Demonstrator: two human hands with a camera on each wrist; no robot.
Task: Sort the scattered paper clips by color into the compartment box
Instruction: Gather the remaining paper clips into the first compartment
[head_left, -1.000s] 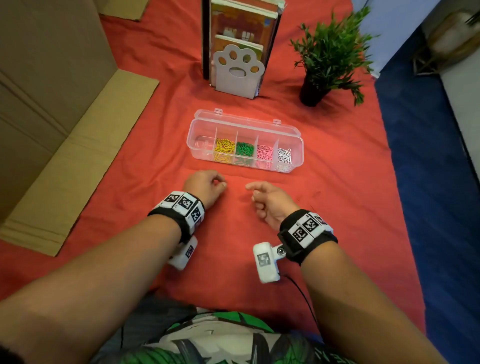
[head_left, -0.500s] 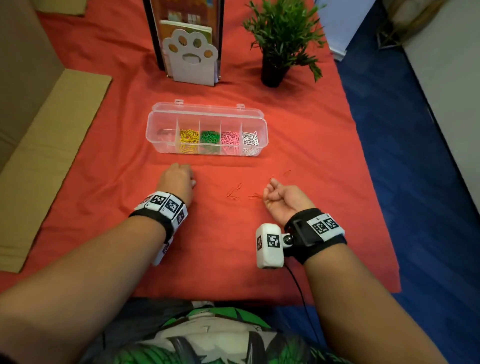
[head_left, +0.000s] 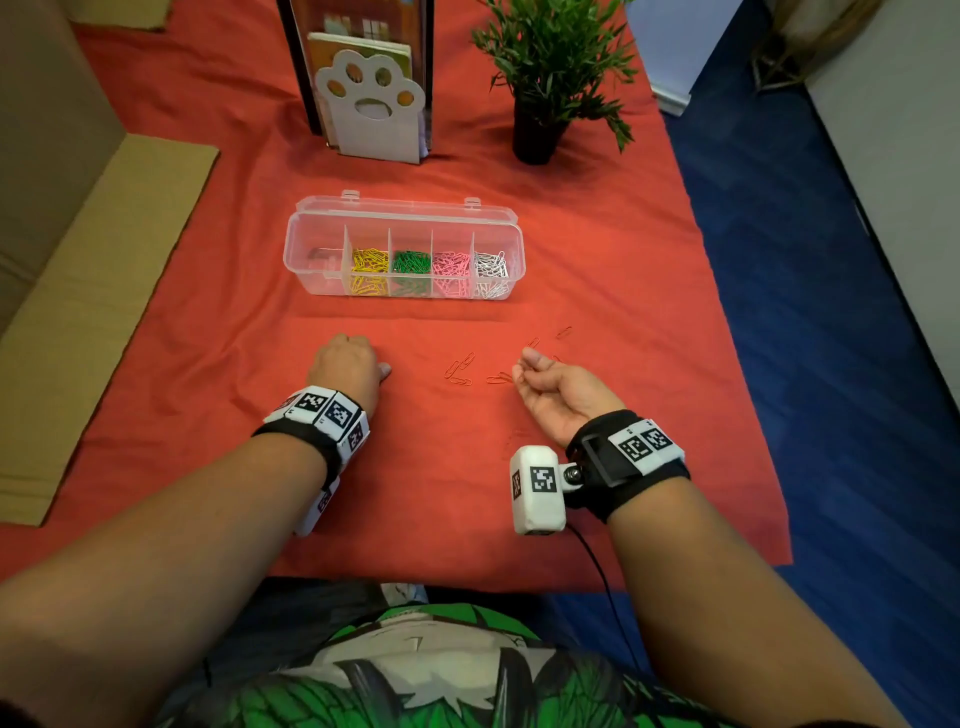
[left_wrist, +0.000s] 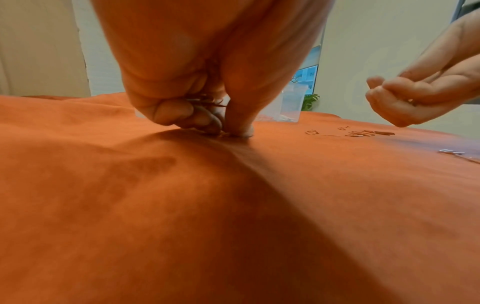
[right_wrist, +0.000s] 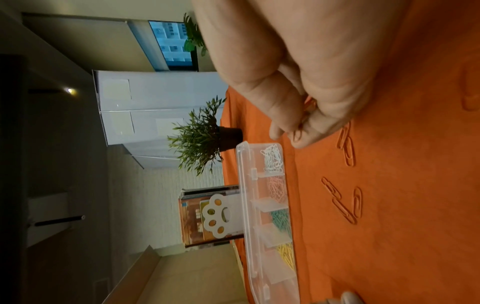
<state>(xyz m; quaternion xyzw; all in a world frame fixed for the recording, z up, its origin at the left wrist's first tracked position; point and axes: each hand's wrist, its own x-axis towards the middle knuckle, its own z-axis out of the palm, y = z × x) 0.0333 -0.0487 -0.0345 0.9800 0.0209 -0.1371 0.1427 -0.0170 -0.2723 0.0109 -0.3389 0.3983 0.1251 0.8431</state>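
Observation:
A clear compartment box (head_left: 311, 260) lies open on the red cloth, with yellow, green, pink and white clips in separate cells; its leftmost cell looks nearly empty. Several red paper clips (head_left: 460, 369) lie loose on the cloth between my hands. My left hand (head_left: 345, 361) is knuckles-up on the cloth, left of them. In the left wrist view my left hand (left_wrist: 223, 127) has its fingers curled round a few red clips (left_wrist: 205, 100), thumb and fingertip pressed to the cloth. My right hand (head_left: 545, 384) is turned palm-up, fingers curled; a red clip (right_wrist: 309, 105) shows between them.
A paw-shaped bookend (head_left: 371, 104) with books and a potted plant (head_left: 540, 124) stand behind the box. Cardboard (head_left: 93, 291) lies along the left. The cloth's right edge (head_left: 737, 332) drops to blue floor.
My hands have drawn apart, the right one moving right and rolling palm-up. Loose red clips now show on the cloth between them. The head view has shifted.

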